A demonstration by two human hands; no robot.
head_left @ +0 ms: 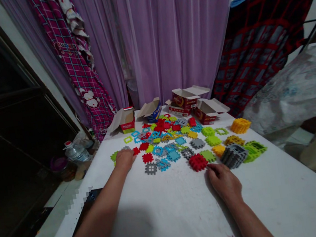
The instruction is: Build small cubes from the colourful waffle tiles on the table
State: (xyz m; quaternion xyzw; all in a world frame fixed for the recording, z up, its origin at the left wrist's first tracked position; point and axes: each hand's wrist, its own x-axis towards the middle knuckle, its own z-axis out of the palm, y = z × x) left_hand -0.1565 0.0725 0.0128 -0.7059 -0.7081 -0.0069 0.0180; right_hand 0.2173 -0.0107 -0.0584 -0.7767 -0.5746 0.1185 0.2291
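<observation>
a: hands?
b: apart, both low on the white table (175, 220). r hand (223, 182) is nearest, fingertips at a red block cube (197, 162), touching or just beside it, can't tell. no clear grip.
a: l hand?
b: l hand (125, 159) lies palm-down at the left edge of the spread, over a green waffle tile (114, 156). can't tell if it's gripping.
a: what stage?
b: looks like hands among loose tiles, w/ some already made up into cubes.
a: what would a lift need?
b: fingers round the red block cube's sides, its ridged edges shd give a firm pinch.
a: past that?
b: grey cube (233, 156) just rt of the red one, tilted, then green cube (253, 150). further back, mixed tile heap (160, 130), open cardboard boxes (185, 99), purple curtain (179, 30).
</observation>
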